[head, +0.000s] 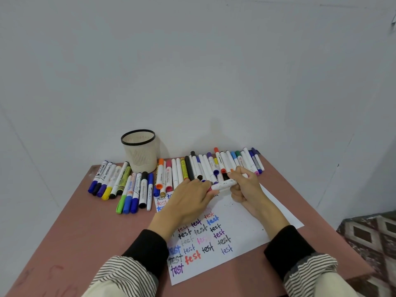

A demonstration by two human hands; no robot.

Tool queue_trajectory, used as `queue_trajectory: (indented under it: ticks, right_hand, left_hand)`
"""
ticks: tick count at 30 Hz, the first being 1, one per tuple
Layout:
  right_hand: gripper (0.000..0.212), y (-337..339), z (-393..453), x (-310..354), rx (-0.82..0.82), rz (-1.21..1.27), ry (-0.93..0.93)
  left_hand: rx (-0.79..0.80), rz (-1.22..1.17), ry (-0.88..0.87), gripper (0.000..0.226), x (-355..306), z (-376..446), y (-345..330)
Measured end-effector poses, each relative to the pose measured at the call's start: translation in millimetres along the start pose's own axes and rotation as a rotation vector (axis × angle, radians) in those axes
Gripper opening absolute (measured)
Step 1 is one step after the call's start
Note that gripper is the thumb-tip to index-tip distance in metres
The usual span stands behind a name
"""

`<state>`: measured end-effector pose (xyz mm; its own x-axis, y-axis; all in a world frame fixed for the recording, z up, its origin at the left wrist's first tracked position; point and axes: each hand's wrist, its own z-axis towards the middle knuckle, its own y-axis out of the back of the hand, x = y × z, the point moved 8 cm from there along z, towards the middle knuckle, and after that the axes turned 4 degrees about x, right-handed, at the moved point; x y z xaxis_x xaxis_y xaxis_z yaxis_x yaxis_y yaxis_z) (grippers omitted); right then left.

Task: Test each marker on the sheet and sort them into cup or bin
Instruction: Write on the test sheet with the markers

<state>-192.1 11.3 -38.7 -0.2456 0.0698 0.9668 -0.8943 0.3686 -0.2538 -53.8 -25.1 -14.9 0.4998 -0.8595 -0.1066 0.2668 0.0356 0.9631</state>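
Held marker [225, 183]: white barrel, speckled with dark spots, above the far end of the sheet [242, 213], in front of the row of markers [214, 168]. Long axis roughly left-right, tilted slightly up toward the right.

Right hand [244, 187]: fingers curled round the barrel's right part, gripping it. Left hand [192, 196]: fingers pinch the marker's left end, where a pink-red bit shows, probably the cap or tip; which one cannot be told. Both hands are on the marker; the left has the end piece, the right has the body.

Judgement: capping or uncapping step. The move turns on pulling or pushing along the barrel axis, left hand going leftward or inward against the right hand's hold.

Cup [140, 153]: cream mesh with a black rim, at the far left of the surface [75, 232], well apart from the hands and nearer the left hand. No bin in view.

Writing: the sheet carries the word "test" many times in black, blue, red, pink, purple and grey. Print on the marker barrels is too small to read.
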Motion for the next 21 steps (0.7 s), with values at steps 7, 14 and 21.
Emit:
queue_trajectory:
  ticks: [7, 14, 21]
  right_hand:
    - [0.040, 5.4, 2.0, -1.1, -0.026, -0.018, -0.021]
    - [0.040, 3.9, 0.7, 5.0, -0.026, 0.024, 0.033]
    - [0.031, -12.7, -2.3, -2.7, 0.103, 0.311, -0.099]
  left_hand:
    - [0.101, -0.134, 0.007, 0.041, -4.0, 6.2, -10.0]
    - [0.121, -0.241, 0.036, 0.052, 1.8, 5.9, -14.3]
    - [-0.078, -0.008, 0.004, 0.053, 6.1, 7.3, 7.7]
